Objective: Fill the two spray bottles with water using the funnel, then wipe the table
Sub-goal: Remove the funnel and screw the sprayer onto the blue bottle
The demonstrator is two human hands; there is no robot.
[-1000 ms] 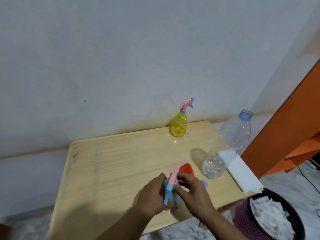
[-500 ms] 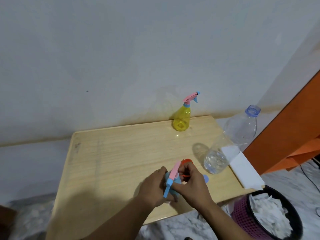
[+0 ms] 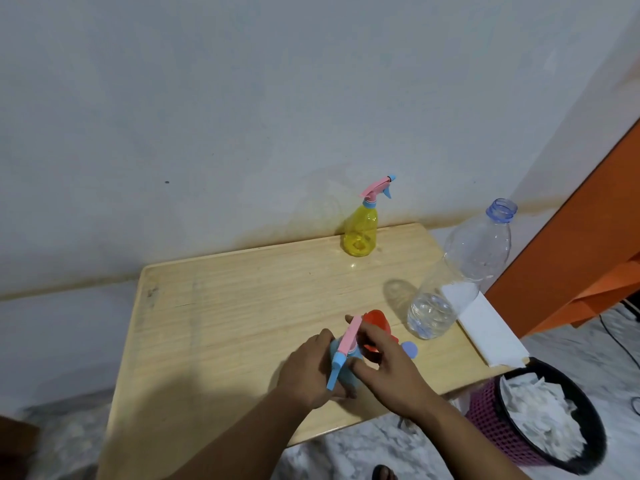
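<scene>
Left hand (image 3: 308, 370) grips blue spray bottle (image 3: 341, 367); right hand (image 3: 388, 370) pinches its pink-and-blue trigger head (image 3: 346, 344)

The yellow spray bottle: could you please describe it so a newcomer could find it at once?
Start at the wooden table against the wall. Near its far edge stands the yellow spray bottle, alone and upright. Unlike the large clear water bottle, it is small, yellow and has a pink trigger top.

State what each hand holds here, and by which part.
The left hand grips the blue spray bottle round its body. The right hand has its fingers at the bottle's pink spray head; the exact hold there cannot be told.
</scene>
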